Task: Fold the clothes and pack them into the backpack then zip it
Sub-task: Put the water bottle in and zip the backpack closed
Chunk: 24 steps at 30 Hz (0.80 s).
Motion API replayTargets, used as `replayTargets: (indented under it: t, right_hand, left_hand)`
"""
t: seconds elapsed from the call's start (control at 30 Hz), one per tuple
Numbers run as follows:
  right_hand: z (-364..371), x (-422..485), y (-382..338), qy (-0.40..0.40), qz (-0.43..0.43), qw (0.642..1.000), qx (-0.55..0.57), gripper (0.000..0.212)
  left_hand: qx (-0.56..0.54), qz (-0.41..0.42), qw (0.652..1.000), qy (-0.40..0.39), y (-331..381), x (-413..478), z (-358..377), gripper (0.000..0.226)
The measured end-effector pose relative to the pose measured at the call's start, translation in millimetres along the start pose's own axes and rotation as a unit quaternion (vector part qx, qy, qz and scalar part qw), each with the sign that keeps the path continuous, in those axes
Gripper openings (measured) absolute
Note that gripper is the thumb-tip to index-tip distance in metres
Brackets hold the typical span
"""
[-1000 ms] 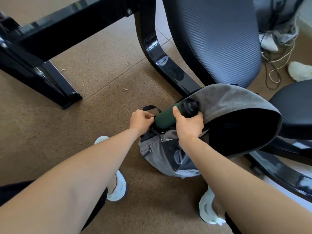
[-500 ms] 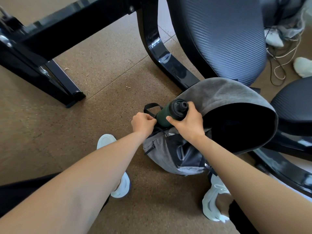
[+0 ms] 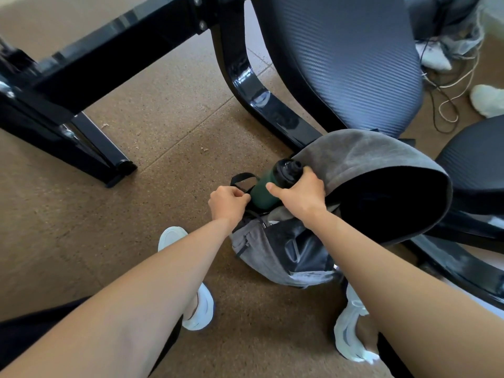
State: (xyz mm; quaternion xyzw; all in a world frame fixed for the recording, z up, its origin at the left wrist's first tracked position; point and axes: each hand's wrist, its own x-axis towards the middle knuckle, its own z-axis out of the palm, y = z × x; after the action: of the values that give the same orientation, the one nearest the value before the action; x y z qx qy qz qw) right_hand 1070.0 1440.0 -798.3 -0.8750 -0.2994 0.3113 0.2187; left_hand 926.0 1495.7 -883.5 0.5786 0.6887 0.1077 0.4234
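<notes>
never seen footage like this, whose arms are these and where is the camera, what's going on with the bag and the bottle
There is no robot here. The camera sits on a person's head and looks down, so the two bare arms are their own. On the brown floor stands a grey backpack with its big flap thrown open, beside a black office chair. The right hand has its grip round a dark green bottle, tilted over the bag's side. The left hand pinches the bag's edge near a black strap loop. White shoes show below.
</notes>
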Motion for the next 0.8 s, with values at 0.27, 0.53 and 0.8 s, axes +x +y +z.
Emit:
replayTargets:
  t: [0.27,0.53,0.8]
  right_hand:
    - [-12,-16,21,-0.02,-0.043,0.999,0.026,0.066]
    - [15,-9,0,0.071,0.106,0.991,0.035,0.076]
    - [8,-13,19,-0.013,-0.039,0.999,-0.024,0.067]
  left_hand:
    - [0.065,0.076,0.994,-0.051,1,14,-1,0.008]
    - [0.104,0.156,0.98,-0.074,6,23,-7,0.01]
    - [0.064,0.156,0.981,-0.098,-16,13,1,0.002]
